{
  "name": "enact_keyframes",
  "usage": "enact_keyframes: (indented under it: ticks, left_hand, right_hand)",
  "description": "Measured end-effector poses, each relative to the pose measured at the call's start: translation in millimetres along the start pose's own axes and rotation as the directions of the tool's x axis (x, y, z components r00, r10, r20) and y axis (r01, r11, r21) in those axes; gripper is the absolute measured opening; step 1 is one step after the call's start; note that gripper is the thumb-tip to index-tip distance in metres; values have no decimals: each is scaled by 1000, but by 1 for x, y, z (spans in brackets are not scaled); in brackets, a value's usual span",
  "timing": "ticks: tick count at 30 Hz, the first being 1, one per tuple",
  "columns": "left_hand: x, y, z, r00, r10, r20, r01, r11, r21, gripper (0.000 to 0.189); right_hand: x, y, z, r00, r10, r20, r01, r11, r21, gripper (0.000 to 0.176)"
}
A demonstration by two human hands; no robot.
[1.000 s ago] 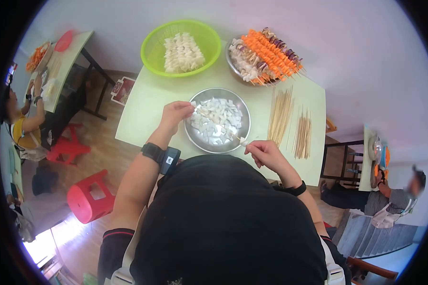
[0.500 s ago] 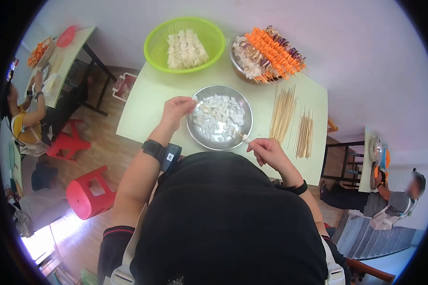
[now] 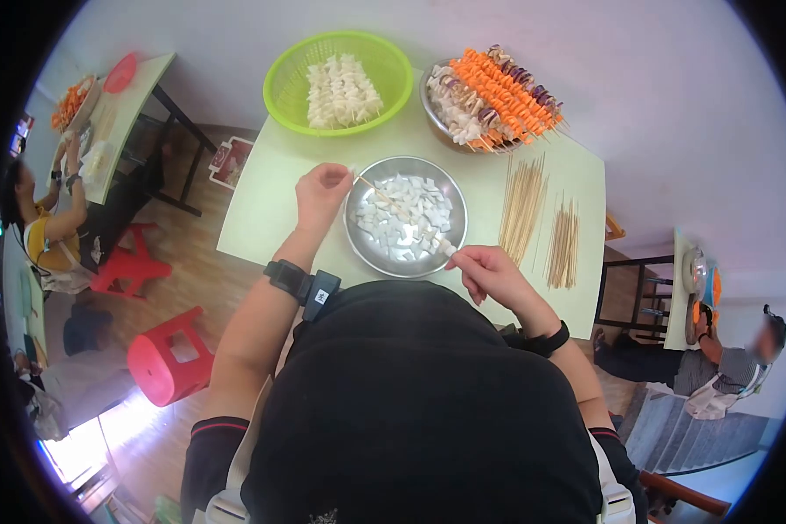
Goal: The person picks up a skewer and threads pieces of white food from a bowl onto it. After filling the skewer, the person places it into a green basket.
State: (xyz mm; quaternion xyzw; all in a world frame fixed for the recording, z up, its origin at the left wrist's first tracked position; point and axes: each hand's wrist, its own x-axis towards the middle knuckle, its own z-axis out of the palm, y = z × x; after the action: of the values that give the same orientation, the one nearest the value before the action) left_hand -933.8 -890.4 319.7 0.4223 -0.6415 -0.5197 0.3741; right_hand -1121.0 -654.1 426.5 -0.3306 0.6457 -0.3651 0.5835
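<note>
A shallow metal bowl [image 3: 355, 237] full of small white cut pieces [image 3: 417, 199] stands in front of me. My right hand [image 3: 489, 266], at the bowl's lower right rim, pinches a bamboo skewer [image 3: 382, 194]. White pieces [image 3: 440, 245] are threaded on the skewer close to those fingers. The bare length slants up and left across the bowl, its tip reaching my left fingertips. My left hand [image 3: 321, 199] is closed in a pinch at the upper left rim, with a small white piece [image 3: 353, 172] between thumb and finger.
A green basket [image 3: 281, 92] of white skewers and a bowl [image 3: 428, 112] heaped with orange, purple and white skewers stand at the back. Loose bamboo sticks [image 3: 522, 210] lie on the right. Red stools [image 3: 170, 358] stand at left; people sit at other tables on both sides.
The skewer now shows as a long line across the bowl, pointing at my left hand. My left hand has shifted slightly up and left, while my right has moved slightly left.
</note>
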Motion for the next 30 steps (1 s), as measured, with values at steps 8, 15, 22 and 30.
enact_keyframes:
  ticks: [8, 15, 22, 30]
  left_hand:
    - [7, 7, -7, 997, 35, -72, -34, 999, 24, 17]
    - [4, 13, -6, 995, 45, -91, -43, 999, 23, 16]
    - [10, 18, -5, 984, 88, -154, -103, 990, -94, 15]
    - [9, 37, -8, 968, 184, -173, -194, 980, -42, 13]
  right_hand:
    - [18, 13, 8, 745, -662, -82, 346, 488, -801, 27]
    - [20, -1, -4, 980, 24, 198, -82, 954, 288, 30]
    - [20, -2, 1, 973, -20, 232, -44, 963, 266, 28]
    - [20, -12, 0, 950, 0, 311, -93, 954, 284, 29]
